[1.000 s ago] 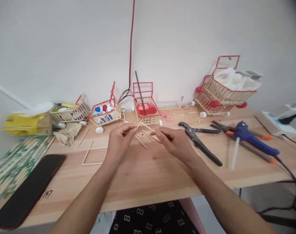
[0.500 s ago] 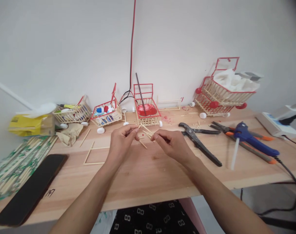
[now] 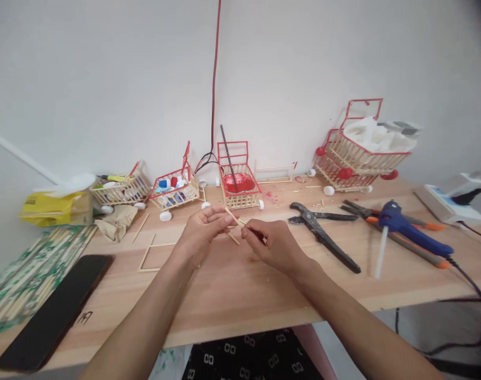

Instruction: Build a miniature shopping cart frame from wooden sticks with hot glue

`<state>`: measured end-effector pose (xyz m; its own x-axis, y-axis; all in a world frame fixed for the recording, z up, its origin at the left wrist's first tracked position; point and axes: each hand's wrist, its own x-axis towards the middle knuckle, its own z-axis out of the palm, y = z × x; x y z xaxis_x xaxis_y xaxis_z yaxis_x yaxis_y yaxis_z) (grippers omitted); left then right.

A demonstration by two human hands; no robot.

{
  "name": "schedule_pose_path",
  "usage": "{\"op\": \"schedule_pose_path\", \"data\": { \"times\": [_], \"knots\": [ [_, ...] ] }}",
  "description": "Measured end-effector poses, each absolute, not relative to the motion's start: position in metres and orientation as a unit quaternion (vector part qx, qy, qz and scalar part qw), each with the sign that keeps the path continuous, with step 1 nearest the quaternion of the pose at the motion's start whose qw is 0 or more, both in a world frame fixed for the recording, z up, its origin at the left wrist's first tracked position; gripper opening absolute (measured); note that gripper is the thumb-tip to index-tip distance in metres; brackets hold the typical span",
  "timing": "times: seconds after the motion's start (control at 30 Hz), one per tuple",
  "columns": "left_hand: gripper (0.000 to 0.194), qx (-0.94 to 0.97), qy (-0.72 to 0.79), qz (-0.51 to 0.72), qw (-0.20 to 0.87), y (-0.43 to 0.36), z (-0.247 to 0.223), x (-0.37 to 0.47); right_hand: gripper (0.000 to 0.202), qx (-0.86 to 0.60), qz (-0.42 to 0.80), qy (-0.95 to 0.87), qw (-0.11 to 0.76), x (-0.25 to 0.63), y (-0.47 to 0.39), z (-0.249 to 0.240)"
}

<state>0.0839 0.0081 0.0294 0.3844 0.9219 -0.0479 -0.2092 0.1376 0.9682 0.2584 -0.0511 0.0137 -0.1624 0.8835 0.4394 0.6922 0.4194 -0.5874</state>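
Movement: your bare right hand (image 3: 274,243) has closed in on your bare left hand (image 3: 203,232) since the earlier frame; the gap between them is narrower.
Tabletop: pale wood-grained board (image 3: 232,295), spread beneath both your hands.
Carts: red-trimmed, two-tier wooden-stick cart (image 3: 367,160) back right of you; smaller red-rimmed stick cart (image 3: 242,201) just beyond your hands.
Phone: flat black rectangular phone (image 3: 58,311), lying at your left.
Glue gun: blue plastic glue gun (image 3: 414,235), at your far right.
Cutter: black long-handled cutter (image 3: 327,243), near your right hand, apart from it.
Left grip: your fingers curled, thumb and fingertips nearly together, pinching a thin pale wooden stick (image 3: 232,215).
Right grip: your thumb and forefinger drawn together at the stick's lower end; whether they hold it, cannot tell.
Stick position: tilted, between your two sets of fingertips.
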Motion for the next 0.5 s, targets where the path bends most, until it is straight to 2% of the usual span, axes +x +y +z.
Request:
{"op": "schedule_pose_path", "data": {
  "times": [0.3,0.5],
  "knots": [
    [0.031,0.472,0.336,0.417,0.701,0.0062,0.0287,0.085,0.028,-0.511,0.119,-0.765,0.374,0.2535,-0.0522,0.0118],
    [0.032,0.466,0.327,0.422,0.706,0.0064,0.0288,0.0846,0.031,-0.494,0.191,-0.753,0.39,0.2531,-0.0541,0.016]
  ]
}}
